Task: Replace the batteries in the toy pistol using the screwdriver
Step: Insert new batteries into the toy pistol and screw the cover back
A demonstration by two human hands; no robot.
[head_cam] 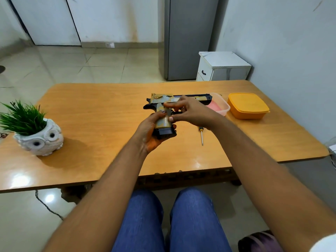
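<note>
Steadying the tan-and-black toy pistol [164,101], left hand [151,130] clamped on its handle, right hand [190,110] pinching it; we judge the yellow-handled screwdriver [201,134] comes next.

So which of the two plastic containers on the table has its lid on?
The orange container, farthest right, has its orange lid on. The clear container beside it, behind the right hand, is open, with something pink inside.

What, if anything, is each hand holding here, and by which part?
The left hand grips the toy pistol by the bottom of its handle. The right hand pinches the same handle higher up. The screwdriver lies unheld.
</note>
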